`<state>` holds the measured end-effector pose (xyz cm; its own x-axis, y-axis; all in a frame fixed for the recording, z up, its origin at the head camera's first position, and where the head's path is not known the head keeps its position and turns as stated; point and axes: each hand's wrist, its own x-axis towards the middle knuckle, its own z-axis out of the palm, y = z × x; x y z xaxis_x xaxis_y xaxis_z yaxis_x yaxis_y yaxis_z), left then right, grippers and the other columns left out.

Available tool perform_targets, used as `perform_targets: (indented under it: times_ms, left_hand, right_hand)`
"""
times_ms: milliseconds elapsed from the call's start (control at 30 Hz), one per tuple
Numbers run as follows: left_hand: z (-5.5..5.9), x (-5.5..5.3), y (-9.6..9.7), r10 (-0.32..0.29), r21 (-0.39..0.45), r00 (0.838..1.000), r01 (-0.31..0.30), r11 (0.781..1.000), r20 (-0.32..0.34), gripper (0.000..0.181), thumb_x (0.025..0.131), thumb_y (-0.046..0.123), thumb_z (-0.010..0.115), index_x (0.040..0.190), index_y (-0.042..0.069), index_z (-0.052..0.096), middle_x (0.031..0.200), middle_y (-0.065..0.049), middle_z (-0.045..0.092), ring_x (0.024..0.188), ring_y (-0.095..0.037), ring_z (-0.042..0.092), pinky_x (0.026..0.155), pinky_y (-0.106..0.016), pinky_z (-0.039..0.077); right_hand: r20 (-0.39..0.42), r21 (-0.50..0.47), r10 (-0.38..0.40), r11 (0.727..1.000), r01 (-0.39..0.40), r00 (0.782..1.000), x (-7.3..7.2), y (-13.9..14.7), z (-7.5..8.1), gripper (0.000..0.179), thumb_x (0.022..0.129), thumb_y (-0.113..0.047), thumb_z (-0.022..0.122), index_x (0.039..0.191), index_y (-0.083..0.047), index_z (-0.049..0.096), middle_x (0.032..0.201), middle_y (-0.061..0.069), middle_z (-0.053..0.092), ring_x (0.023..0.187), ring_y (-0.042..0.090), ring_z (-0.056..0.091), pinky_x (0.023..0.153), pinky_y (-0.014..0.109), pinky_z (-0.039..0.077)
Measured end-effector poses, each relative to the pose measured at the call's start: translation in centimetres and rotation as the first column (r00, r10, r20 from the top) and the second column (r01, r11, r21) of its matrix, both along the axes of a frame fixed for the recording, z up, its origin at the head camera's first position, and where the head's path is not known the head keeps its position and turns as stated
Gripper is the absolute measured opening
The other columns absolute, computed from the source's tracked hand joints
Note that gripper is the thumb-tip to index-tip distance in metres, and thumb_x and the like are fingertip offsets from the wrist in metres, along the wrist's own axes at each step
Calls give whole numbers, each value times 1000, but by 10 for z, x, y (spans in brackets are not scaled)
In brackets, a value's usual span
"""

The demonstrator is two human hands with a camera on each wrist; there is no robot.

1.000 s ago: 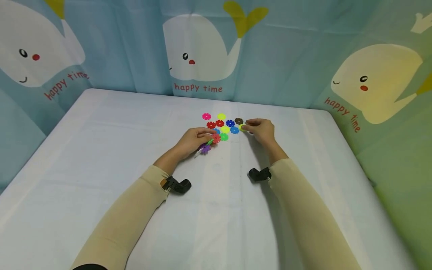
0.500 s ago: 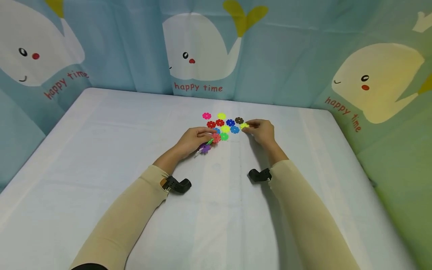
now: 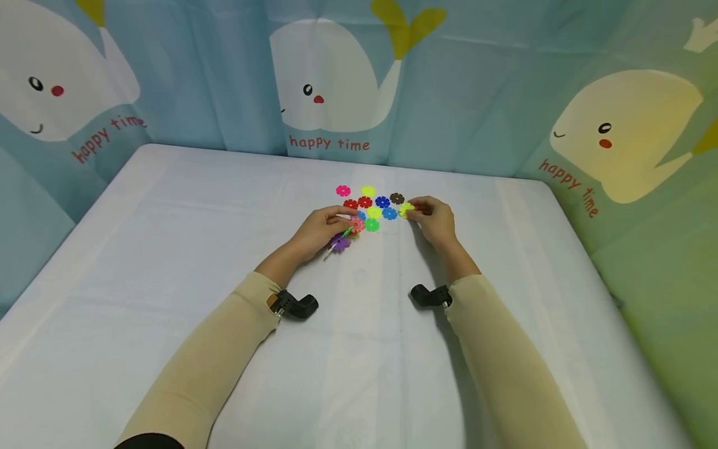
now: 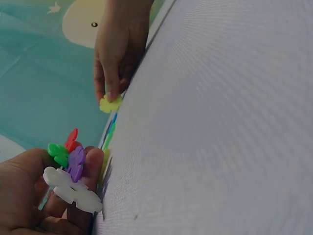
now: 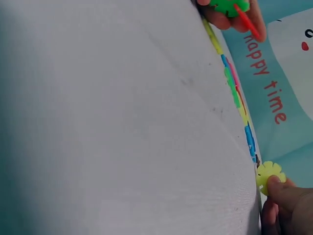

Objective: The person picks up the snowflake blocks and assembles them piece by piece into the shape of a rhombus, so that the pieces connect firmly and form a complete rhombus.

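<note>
My left hand (image 3: 315, 235) holds a small chain of joined plastic snowflake discs near the table's far side. In the left wrist view the chain shows a white disc (image 4: 73, 190), a purple disc (image 4: 76, 164), a green disc (image 4: 58, 153) and a red disc (image 4: 72, 140). Parts of these hide behind one another. Between thumb and fingers my right hand (image 3: 439, 223) pinches a yellow snowflake disc (image 5: 270, 175), its flat face turned up toward me. Flat on the table, between the hands, lie several loose discs, among them a green disc (image 3: 372, 224) and a light blue disc (image 3: 389, 213).
Farther back lie a pink disc (image 3: 343, 191), a red disc (image 3: 365, 202), a dark blue disc (image 3: 382, 202) and a brown disc (image 3: 397, 198). The white-covered table (image 3: 359, 349) meets a curtain (image 3: 477, 112) printed with whales behind it.
The right hand has picked the yellow disc up off the table and tilted it upright. In the left hand the chain has shifted slightly to the left.
</note>
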<state>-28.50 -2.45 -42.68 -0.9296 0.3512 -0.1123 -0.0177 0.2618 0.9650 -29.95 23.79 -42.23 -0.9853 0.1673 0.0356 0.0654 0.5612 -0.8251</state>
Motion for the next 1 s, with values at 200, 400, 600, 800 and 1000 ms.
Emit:
perform_targets:
  times_ms: [200,400,600,800,1000]
  left_hand:
    - [1,-2,0,9,-4,1000,-9,1000,13,28,100,19,58,127,20,67,124,-4,62,103,-18,55,91,-29,48]
    - [1,-1,0,30,9,999,-30,1000,22,27,100,18,58,125,17,68,119,-7,66,102,-17,58,93,-29,50]
    - [2,1,2,36,20,999,-36,999,-3,26,99,19,60,123,15,68,113,-8,70,99,-18,60,95,-31,51]
    - [1,1,3,23,9,999,-22,1000,-26,25,99,21,61,123,16,68,117,-6,69,103,-18,60,99,-32,50]
    - [2,0,1,20,1,1000,-20,1000,-16,25,99,22,61,122,17,69,116,-6,70,102,-19,60,98,-33,50]
  right_hand:
    - [-21,-79,21,997,-22,1000,8,-1,-1,27,97,-11,63,123,-5,67,113,12,61,99,17,52,75,17,45]
    - [4,-146,21,989,-20,1000,19,-9,-1,28,96,-12,65,123,-5,67,115,11,63,98,14,54,76,14,48]
    - [21,-199,40,979,-35,999,28,-17,-1,28,95,-14,67,122,-5,68,113,9,63,99,13,55,78,13,50]
    - [12,-248,68,967,-63,998,31,-18,1,27,95,-11,66,121,-3,67,111,7,63,97,12,57,79,13,51]
    - [3,-250,79,965,-76,997,30,-19,0,27,94,-10,66,120,-3,68,107,7,63,96,12,57,78,13,51]
